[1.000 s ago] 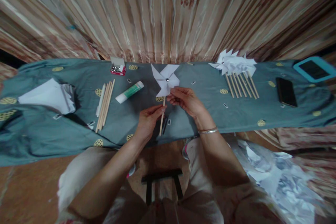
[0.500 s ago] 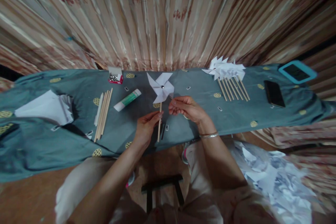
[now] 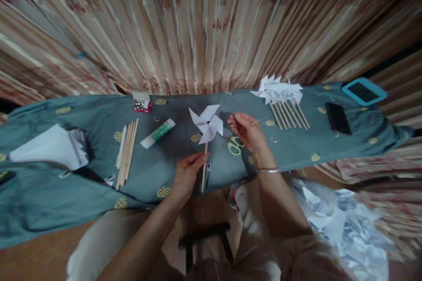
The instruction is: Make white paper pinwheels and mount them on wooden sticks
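A white paper pinwheel (image 3: pixel 208 124) with a dark-looking pin at its centre stands at the top of a thin wooden stick (image 3: pixel 204 171). My left hand (image 3: pixel 190 172) pinches that stick below the paper blades. To the right of the blades, my right hand (image 3: pixel 246 131) is raised with curled fingers, apart from the pinwheel; whether anything small sits between its fingertips is too small to tell. Scissors with yellow-green handles (image 3: pixel 234 145) lie on the cloth just below and left of my right hand.
The cloth-covered table (image 3: pixel 184 114) holds folded paper (image 3: pixel 49 147), loose sticks (image 3: pixel 128 153), a glue stick (image 3: pixel 158 133), a box of pins (image 3: pixel 142 105), several pinwheels (image 3: pixel 280 91), a phone (image 3: pixel 338 118) and a blue-framed device (image 3: pixel 364 91). A bag of paper scraps (image 3: pixel 346 224) is below right.
My right hand has moved right and slightly up, away from the pinwheel, uncovering the scissors. The pinwheel and my left hand appear slightly lower in view.
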A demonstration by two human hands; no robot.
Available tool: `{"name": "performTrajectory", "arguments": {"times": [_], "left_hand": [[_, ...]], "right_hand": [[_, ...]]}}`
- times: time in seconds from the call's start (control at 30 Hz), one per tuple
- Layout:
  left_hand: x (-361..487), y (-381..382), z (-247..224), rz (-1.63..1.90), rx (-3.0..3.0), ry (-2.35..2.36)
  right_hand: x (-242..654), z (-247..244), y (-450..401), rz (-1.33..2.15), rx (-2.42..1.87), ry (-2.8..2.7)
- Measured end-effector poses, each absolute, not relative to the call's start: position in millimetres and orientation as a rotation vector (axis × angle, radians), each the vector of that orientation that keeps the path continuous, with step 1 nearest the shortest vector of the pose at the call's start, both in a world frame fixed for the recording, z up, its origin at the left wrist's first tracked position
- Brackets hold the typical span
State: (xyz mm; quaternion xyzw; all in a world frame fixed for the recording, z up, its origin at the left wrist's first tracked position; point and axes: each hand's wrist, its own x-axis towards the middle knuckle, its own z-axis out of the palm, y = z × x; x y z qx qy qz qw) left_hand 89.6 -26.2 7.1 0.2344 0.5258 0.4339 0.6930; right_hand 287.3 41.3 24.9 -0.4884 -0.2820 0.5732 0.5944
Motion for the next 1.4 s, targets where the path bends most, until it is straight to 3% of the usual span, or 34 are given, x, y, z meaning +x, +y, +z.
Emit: {"name": "performTrajectory", "arguments": {"times": [1.4], "left_hand": [[91, -29, 1, 0.934, 0.513, 1.162]], "right_hand": [[269, 22, 37, 1.503, -1.235, -0.811]]}}
